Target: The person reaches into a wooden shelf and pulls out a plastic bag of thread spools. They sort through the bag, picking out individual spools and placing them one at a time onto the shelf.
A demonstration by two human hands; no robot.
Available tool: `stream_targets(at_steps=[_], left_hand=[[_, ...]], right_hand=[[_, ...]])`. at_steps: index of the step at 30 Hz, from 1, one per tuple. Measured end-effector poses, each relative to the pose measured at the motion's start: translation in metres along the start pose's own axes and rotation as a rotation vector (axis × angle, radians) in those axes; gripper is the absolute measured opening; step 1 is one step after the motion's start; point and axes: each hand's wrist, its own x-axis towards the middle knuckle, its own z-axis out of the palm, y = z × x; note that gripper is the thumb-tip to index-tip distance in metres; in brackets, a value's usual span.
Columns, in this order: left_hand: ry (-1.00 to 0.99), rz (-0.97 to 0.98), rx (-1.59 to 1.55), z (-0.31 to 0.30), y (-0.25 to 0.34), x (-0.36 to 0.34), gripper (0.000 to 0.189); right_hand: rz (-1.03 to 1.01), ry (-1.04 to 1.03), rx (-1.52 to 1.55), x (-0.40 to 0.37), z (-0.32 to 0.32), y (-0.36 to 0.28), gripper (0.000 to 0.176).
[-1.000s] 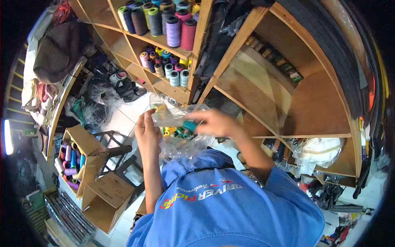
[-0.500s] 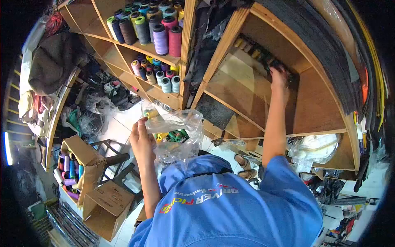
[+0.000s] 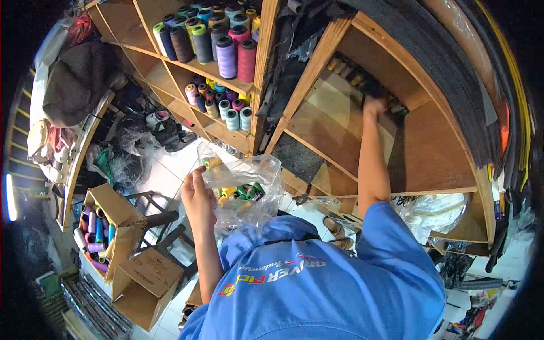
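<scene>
My left hand [image 3: 197,198] is closed on the edge of a clear plastic bag [image 3: 268,170], holding it up in front of my body. Yellow and green thread spools [image 3: 245,191] lie inside the bag, and a yellowish spool [image 3: 212,162] shows near my fingertips. On the right, my right hand [image 3: 374,106] reaches deep into a wooden shelf compartment [image 3: 436,141]. It is at a row of small dark and tan thread spools [image 3: 347,70] along the back. Its fingers are hidden and blurred, so any spool in them cannot be made out.
Big thread cones [image 3: 226,56] and smaller cones [image 3: 218,105] fill the left shelves. A cardboard box of thread cones [image 3: 116,207] and another open cardboard box [image 3: 148,277] stand at lower left. Dark zipper strips [image 3: 430,62] hang at right. A plastic-wrapped bundle [image 3: 436,212] sits below the compartment.
My right hand has shifted slightly left along the spool row, and its fingers are now less visible. My left hand keeps its hold on the bag. The view has moved a little.
</scene>
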Motion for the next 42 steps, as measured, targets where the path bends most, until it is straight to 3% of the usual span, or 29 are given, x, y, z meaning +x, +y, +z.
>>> stream_targets(at_steps=[4, 7, 12, 14, 16, 18, 20, 21, 22, 23, 24, 25, 28, 31, 35, 38, 41, 42], left_hand=[[0.013, -0.034, -0.002, 0.0, 0.006, -0.002, 0.034], [0.009, -0.053, -0.025, -0.001, 0.009, -0.002, 0.034], [0.001, -0.006, -0.032, -0.008, -0.002, 0.005, 0.034], [0.029, -0.01, -0.018, -0.007, -0.001, 0.006, 0.034], [0.071, 0.006, 0.048, -0.003, 0.01, 0.001, 0.033], [0.063, -0.032, 0.063, -0.004, 0.013, 0.0, 0.033], [0.011, -0.015, -0.04, -0.007, 0.009, 0.002, 0.033], [0.004, -0.052, -0.052, -0.006, 0.013, 0.001, 0.034], [0.016, -0.051, -0.007, -0.004, 0.02, -0.002, 0.035], [0.011, -0.046, -0.035, -0.004, 0.016, 0.0, 0.036], [0.008, -0.041, -0.068, -0.004, 0.012, 0.001, 0.037], [-0.001, -0.038, -0.053, -0.005, 0.013, -0.002, 0.037], [0.003, -0.081, 0.025, -0.003, 0.03, -0.014, 0.038], [-0.029, -0.023, -0.014, -0.006, 0.019, -0.011, 0.038], [-0.006, -0.003, -0.038, -0.009, 0.013, -0.01, 0.036], [-0.007, -0.035, -0.119, -0.01, 0.014, -0.007, 0.032], [-0.043, -0.027, -0.031, -0.011, 0.02, -0.005, 0.038], [-0.054, -0.039, -0.044, -0.01, 0.019, -0.005, 0.038]], right_hand=[[0.04, 0.137, 0.489, 0.013, 0.044, 0.03, 0.056], [-0.126, 0.156, 0.745, 0.021, 0.059, 0.042, 0.063], [0.082, -0.063, -0.008, -0.002, -0.011, -0.011, 0.048], [0.165, -0.146, 0.039, -0.021, -0.045, -0.034, 0.043], [0.18, -0.13, 0.209, -0.051, -0.077, -0.074, 0.022], [0.189, -0.859, 1.01, -0.081, -0.105, -0.085, 0.021], [0.126, -1.735, 0.932, -0.133, -0.163, -0.137, 0.023], [-0.02, -2.002, 0.744, -0.162, -0.178, -0.159, 0.024], [-0.255, -2.104, 0.694, -0.201, -0.176, -0.166, 0.029], [-0.537, -2.098, 0.678, -0.24, -0.164, -0.171, 0.033], [-0.788, -1.927, 0.515, -0.273, -0.151, -0.17, 0.036], [-0.896, -1.883, 0.459, -0.303, -0.137, -0.175, 0.033], [-1.279, -1.426, 0.489, -0.391, -0.059, -0.121, 0.025], [-1.394, -1.505, -0.134, -0.39, -0.06, -0.122, 0.016], [-1.395, -1.421, -0.046, -0.382, -0.069, -0.114, 0.018], [-1.269, -1.54, 0.145, -0.355, -0.12, -0.139, 0.029], [-0.964, -1.54, 0.502, -0.307, -0.172, -0.164, 0.037], [-0.778, -1.551, 0.602, -0.285, -0.188, -0.169, 0.038]])
